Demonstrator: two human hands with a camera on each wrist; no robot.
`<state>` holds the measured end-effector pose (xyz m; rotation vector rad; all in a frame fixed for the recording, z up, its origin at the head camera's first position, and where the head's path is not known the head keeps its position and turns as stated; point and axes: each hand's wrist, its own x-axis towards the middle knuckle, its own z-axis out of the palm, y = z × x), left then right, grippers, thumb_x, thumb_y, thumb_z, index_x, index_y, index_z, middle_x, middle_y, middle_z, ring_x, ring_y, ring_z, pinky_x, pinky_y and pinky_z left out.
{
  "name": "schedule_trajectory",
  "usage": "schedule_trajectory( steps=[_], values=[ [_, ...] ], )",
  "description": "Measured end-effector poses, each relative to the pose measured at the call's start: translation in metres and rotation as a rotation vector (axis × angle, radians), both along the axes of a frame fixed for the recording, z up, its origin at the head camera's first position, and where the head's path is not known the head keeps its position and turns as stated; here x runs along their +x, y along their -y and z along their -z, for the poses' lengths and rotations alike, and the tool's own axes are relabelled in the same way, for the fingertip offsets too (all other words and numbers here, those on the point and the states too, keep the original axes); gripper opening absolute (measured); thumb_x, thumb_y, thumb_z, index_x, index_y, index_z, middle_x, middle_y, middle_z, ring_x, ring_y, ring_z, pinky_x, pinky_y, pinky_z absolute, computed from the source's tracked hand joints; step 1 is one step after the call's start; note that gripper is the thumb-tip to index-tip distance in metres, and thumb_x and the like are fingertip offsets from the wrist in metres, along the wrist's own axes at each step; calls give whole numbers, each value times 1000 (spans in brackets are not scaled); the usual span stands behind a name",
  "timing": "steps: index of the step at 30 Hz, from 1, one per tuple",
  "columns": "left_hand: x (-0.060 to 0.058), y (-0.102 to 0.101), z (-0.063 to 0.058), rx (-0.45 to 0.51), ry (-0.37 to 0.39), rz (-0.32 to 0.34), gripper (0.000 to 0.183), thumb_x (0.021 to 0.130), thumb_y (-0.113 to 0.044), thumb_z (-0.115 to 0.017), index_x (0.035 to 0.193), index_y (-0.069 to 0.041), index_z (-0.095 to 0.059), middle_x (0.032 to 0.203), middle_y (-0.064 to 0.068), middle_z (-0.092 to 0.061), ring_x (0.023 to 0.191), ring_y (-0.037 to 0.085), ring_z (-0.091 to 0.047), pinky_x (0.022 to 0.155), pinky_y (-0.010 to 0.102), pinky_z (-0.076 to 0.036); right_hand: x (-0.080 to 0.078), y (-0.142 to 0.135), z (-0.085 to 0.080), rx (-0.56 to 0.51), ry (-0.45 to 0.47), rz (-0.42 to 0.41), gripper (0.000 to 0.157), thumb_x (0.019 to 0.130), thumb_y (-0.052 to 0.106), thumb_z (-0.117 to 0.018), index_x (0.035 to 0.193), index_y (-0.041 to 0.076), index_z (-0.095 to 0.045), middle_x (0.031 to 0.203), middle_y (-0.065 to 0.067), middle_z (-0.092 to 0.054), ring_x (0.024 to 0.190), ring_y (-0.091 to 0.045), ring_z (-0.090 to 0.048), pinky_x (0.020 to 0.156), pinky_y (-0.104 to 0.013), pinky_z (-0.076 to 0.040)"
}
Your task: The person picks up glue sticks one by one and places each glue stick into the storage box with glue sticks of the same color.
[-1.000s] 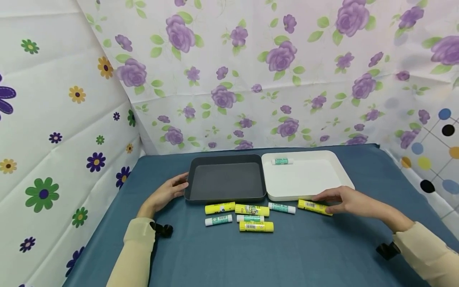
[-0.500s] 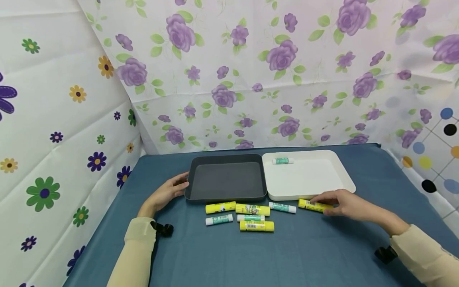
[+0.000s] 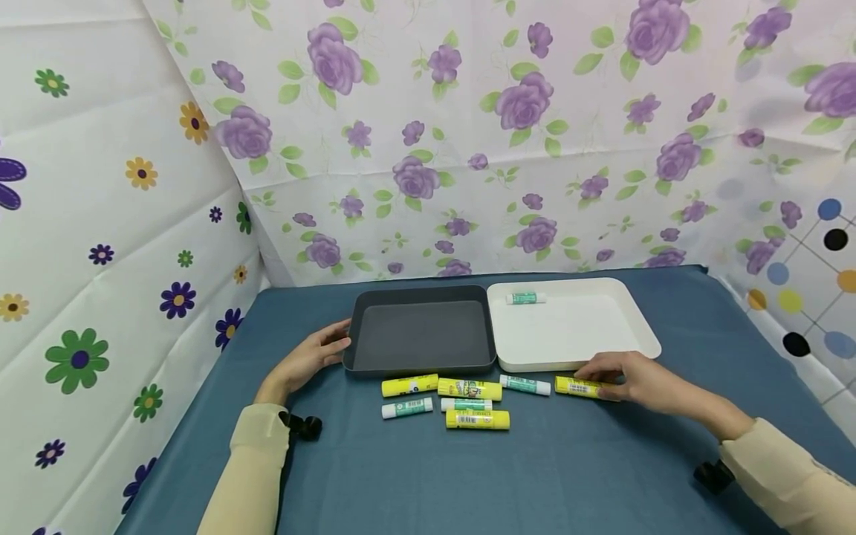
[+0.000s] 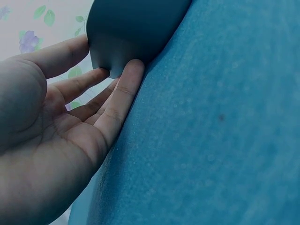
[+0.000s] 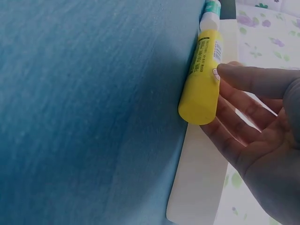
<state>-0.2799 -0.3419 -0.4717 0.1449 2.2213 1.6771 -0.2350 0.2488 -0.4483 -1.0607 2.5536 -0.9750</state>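
In the head view, my right hand point(image 3: 638, 380) is at a yellow glue stick point(image 3: 576, 386) lying in front of the white tray point(image 3: 575, 364). The right wrist view shows the thumb on the near side of this yellow tube point(image 5: 201, 89) and the fingers behind it, a pinch round its body. My left hand point(image 3: 304, 364) touches the left wall of the dark grey tray point(image 3: 354, 334). Seen from the left wrist, its fingertips rest at the corner of that tray point(image 4: 131, 33), fingers loosely extended. One small green-and-white glue stick point(image 3: 526, 298) lies inside the white tray.
In front of the trays lie more yellow glue sticks point(image 3: 478, 420) and small green-and-white ones point(image 3: 407, 408), all on their sides. Both trays stand side by side on the blue cloth point(image 3: 401, 483). Flowered sheets point(image 3: 401, 148) hang behind and at the left.
My right hand has shifted a little left along the yellow glue stick, its thumb now covering the tube's right end. My left hand stays at the dark tray.
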Motion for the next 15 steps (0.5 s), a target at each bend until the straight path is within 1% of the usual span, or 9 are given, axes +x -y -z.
schedule_trajectory(
  steps=[5, 9, 15],
  values=[
    [0, 0, 1, 1, 2, 0, 65, 102, -32, -56, 157, -20, -24, 155, 13, -29, 141, 33, -32, 112, 54, -32, 2, 5, -1, 40, -44, -42, 39, 89, 2, -71, 126, 14, -67, 120, 0, -63, 97, -15, -60, 72, -29, -52],
    [-1, 0, 0, -3, 1, -5, 65, 102, -32, -56, 157, -20, -24, 155, 13, -30, 141, 33, -32, 112, 55, -32, 4, 6, -2, 78, -73, -48, 41, 88, 1, -72, 126, 15, -67, 123, -2, -62, 102, -17, -60, 74, -31, -52],
    [-1, -1, 0, -9, 5, -10, 65, 102, -32, -55, 157, -20, -24, 154, 13, -30, 140, 33, -32, 112, 55, -32, 6, 5, -1, 72, -18, -18, 41, 89, 3, -71, 127, 19, -66, 126, -1, -62, 108, -19, -60, 80, -35, -54]
  ],
)
